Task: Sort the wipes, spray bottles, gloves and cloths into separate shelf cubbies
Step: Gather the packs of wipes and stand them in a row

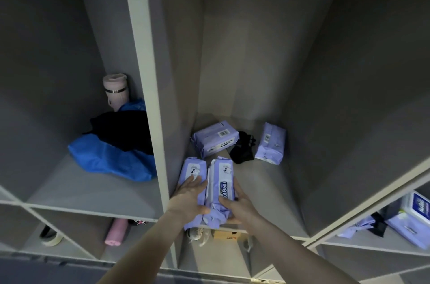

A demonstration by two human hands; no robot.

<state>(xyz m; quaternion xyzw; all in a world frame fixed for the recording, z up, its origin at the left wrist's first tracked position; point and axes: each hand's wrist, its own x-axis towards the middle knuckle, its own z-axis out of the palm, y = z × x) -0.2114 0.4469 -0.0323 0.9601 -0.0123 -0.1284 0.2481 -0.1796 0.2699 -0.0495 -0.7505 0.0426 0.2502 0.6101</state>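
Note:
Two purple wipes packs lie side by side at the front of the middle cubby. My left hand (pixel 189 197) rests flat on the left pack (pixel 193 169), fingers straight. My right hand (pixel 237 205) grips the right pack (pixel 221 179) from its right side, thumb over the top. Farther back in the same cubby lie another wipes pack (pixel 216 138) and one standing on its edge (pixel 271 143). A black cloth or glove (pixel 242 148) is bunched between those two.
The left cubby holds a blue bag (pixel 104 158) with dark fabric (pixel 123 130) on it and a pink bottle (pixel 115 91). The right cubby has more wipes packs (pixel 411 218). Lower cubbies hold a pink roll (pixel 116 231), tape (pixel 50 237) and small items.

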